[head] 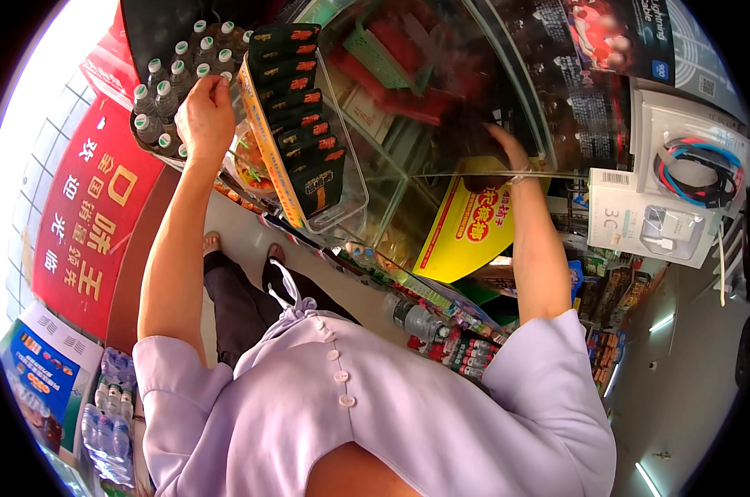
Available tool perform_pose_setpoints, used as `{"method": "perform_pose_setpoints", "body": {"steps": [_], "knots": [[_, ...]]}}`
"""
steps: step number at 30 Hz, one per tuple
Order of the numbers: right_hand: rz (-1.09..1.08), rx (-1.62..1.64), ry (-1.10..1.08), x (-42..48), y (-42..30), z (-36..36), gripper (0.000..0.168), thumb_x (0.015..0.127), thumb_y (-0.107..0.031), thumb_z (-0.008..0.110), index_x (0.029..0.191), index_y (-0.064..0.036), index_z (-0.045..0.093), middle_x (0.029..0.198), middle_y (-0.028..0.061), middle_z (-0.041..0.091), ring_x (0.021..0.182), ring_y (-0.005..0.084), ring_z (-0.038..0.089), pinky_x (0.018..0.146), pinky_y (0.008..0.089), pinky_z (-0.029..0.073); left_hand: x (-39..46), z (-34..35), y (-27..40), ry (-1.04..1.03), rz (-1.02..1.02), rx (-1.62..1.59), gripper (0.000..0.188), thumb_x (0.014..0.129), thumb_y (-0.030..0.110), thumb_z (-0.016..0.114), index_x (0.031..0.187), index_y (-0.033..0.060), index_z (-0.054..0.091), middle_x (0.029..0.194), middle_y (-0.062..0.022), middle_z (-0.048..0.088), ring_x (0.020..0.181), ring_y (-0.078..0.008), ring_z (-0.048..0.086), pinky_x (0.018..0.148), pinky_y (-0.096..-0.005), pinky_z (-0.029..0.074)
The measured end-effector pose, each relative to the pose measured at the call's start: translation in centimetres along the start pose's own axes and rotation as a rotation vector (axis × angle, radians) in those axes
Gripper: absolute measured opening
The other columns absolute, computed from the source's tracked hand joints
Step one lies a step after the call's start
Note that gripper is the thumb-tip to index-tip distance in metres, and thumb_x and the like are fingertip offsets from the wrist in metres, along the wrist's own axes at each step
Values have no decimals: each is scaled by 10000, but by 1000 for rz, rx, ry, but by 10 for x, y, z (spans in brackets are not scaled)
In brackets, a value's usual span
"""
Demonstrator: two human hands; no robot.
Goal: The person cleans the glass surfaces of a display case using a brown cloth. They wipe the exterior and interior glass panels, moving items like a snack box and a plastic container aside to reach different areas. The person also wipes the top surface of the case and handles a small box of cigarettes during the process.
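My left hand is raised beside a cluster of water bottles with white-and-green caps. Its fingers are curled, and whether anything is between them is hidden. To its right, a clear plastic tub carries a display box with a row of black packets. My right hand is over the glass counter, beside a yellow printed panel. Shadow and the angle hide most of its fingers, so a grip cannot be made out.
Inside the glass case show a green basket and a red tray. Boxed charging cables hang at right. Bottles stand on lower shelves. A red printed sign and wrapped bottle packs are at left.
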State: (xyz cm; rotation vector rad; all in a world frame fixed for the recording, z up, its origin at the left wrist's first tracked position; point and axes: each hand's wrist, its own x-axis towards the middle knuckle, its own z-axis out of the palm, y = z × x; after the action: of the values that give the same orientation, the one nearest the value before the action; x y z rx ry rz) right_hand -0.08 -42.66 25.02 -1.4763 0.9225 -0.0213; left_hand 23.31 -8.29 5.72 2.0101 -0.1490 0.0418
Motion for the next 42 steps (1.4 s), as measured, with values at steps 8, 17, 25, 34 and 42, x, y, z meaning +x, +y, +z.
{"method": "perform_pose_setpoints", "body": {"steps": [8,17,25,34,42], "knots": [[-334,-609,87,28,17,-112,355,886,-239,518,1156,-14,565,1100,75,617,994,187,586,893,316,454,-1,4,4,19,56,-11,239,875,273,546,950,70,647,787,-142,653,719,-305,635,665,-374,477],[73,45,-371,26,-1,37,370,850,-210,597,1168,-23,565,1089,84,620,966,188,599,864,327,471,-3,-1,7,17,16,-10,237,869,274,552,941,69,648,783,-135,656,718,-299,636,658,-370,475],[-90,185,-163,3,-20,-21,420,872,-259,550,1210,-11,526,1161,88,586,1038,196,566,913,336,448,2,0,1,38,46,24,254,873,294,544,948,75,650,787,-140,654,732,-304,637,671,-374,477],[-85,26,-20,-6,-25,-11,401,874,-264,547,1188,-14,540,1145,87,590,1025,195,566,900,328,449,2,-2,5,-6,43,0,241,874,277,538,951,76,646,821,-144,655,765,-331,629,689,-390,478],[-92,-13,52,-12,-15,1,386,876,-269,544,1168,-17,552,1132,87,595,1015,194,566,889,320,450,-1,-1,6,-2,38,14,248,876,288,537,951,79,645,818,-144,654,752,-321,630,682,-385,477]]}}
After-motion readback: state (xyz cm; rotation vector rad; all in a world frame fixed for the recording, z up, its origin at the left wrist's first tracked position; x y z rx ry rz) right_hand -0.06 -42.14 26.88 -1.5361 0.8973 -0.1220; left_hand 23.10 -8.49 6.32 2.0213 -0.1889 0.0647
